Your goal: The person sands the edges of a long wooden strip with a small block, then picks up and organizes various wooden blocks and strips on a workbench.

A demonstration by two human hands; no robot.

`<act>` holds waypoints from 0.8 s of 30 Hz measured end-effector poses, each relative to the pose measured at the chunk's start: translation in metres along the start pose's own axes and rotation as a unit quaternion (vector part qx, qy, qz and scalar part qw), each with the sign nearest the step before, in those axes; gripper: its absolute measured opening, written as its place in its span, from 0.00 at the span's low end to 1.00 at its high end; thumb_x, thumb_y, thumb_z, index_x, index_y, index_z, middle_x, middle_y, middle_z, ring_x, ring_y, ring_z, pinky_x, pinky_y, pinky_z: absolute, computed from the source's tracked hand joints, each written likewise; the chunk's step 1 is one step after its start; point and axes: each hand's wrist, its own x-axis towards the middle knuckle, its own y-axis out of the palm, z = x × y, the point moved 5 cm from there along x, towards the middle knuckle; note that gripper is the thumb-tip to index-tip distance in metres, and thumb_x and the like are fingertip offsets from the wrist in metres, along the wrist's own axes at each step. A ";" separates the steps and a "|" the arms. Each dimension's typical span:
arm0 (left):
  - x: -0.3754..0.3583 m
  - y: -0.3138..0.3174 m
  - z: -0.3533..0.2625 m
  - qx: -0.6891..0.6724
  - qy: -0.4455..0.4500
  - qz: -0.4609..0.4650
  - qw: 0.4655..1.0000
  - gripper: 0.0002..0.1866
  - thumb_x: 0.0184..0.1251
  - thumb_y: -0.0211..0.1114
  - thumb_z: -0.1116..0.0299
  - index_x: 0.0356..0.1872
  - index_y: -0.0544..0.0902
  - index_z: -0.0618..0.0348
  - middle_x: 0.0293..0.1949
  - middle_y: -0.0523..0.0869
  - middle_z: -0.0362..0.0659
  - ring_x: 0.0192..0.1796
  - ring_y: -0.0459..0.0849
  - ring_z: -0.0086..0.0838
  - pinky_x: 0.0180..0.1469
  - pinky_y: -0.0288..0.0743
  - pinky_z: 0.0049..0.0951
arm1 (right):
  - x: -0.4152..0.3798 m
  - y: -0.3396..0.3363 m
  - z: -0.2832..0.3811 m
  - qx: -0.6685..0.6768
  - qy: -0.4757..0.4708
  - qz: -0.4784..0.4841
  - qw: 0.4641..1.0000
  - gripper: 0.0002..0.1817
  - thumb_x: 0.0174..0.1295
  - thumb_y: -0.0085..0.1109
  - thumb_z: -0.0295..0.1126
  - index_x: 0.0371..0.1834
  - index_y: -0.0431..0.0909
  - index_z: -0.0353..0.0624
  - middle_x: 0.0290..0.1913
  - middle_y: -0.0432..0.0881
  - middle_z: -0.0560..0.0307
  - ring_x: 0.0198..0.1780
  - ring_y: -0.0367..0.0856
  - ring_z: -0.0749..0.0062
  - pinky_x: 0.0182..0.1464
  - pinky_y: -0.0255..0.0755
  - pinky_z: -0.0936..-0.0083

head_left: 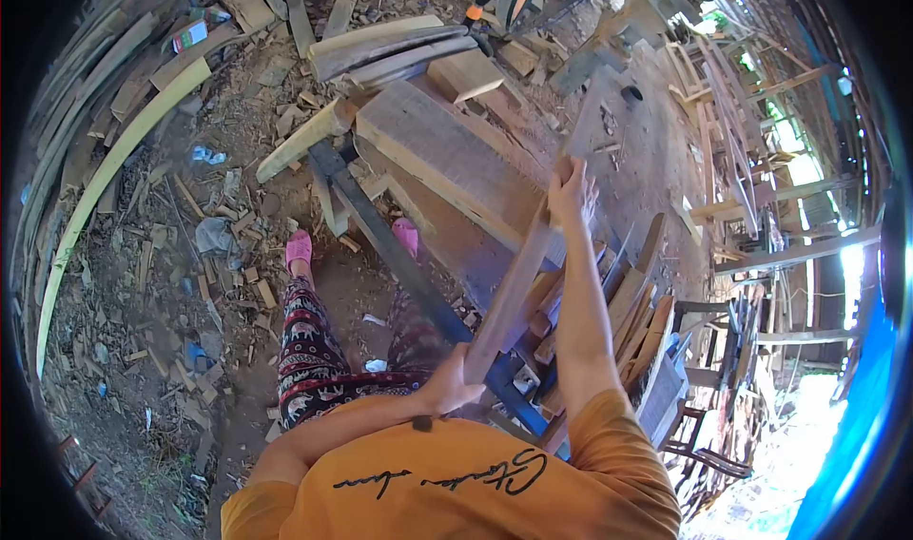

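A long, narrow wooden plank (pixel 518 293) slants away from my body toward the far right. My left hand (pixel 449 386) is closed on its near end, close to my waist. Farther along, my right hand (pixel 571 196) grips the same plank with the arm stretched out; some of its fingers are hidden behind the wood. Beneath and left of the plank lies a thick wooden beam (pixel 437 150). A dark metal bar (pixel 395 255) runs diagonally between my legs and the beam.
Several cut boards (pixel 390 55) lie beyond the beam. Stacked wood pieces (pixel 632 326) stand by my right arm. Offcuts and scraps litter the ground, with a long pale strip (pixel 105 179) at left. A slatted wall and a blue tarp (pixel 851 426) border the right side.
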 end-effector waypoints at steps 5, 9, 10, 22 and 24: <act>0.001 0.000 0.000 0.026 -0.019 0.006 0.999 0.32 0.57 0.68 0.73 0.61 0.63 0.66 0.48 0.79 0.61 0.52 0.83 0.49 0.50 0.76 0.42 | -0.186 -0.071 0.065 0.030 -0.097 0.039 0.994 0.28 0.58 0.63 0.31 0.64 0.73 0.45 0.47 0.76 0.36 0.46 0.75 0.39 0.47 0.73 0.49; 0.002 0.004 -0.003 -0.049 0.025 0.003 0.998 0.30 0.59 0.69 0.72 0.60 0.64 0.65 0.50 0.77 0.58 0.55 0.80 0.48 0.55 0.73 0.41 | -0.258 -0.100 0.079 0.051 -0.101 0.112 0.987 0.28 0.56 0.66 0.31 0.63 0.74 0.44 0.44 0.75 0.39 0.43 0.74 0.43 0.45 0.72 0.52; 0.001 0.004 0.001 -0.053 0.015 0.008 0.998 0.30 0.59 0.69 0.72 0.60 0.64 0.65 0.50 0.77 0.58 0.55 0.80 0.48 0.55 0.73 0.41 | -0.249 -0.098 0.076 0.073 -0.117 0.110 0.984 0.28 0.57 0.67 0.31 0.62 0.74 0.43 0.44 0.75 0.39 0.43 0.74 0.43 0.45 0.72 0.52; 0.008 -0.008 0.018 0.035 0.015 0.022 0.999 0.40 0.54 0.77 0.66 0.64 0.63 0.65 0.51 0.79 0.59 0.56 0.81 0.44 0.59 0.72 0.39 | 0.014 -0.015 -0.002 0.061 0.039 -0.008 0.997 0.29 0.59 0.63 0.41 0.64 0.67 0.55 0.55 0.76 0.37 0.56 0.74 0.34 0.57 0.71 0.45; 0.011 -0.010 0.027 0.031 0.056 -0.002 0.998 0.40 0.54 0.77 0.67 0.64 0.62 0.66 0.51 0.80 0.57 0.57 0.81 0.45 0.61 0.71 0.40 | 0.011 -0.014 -0.021 0.085 0.069 -0.017 0.994 0.30 0.59 0.64 0.42 0.65 0.66 0.55 0.56 0.76 0.37 0.57 0.74 0.33 0.58 0.71 0.45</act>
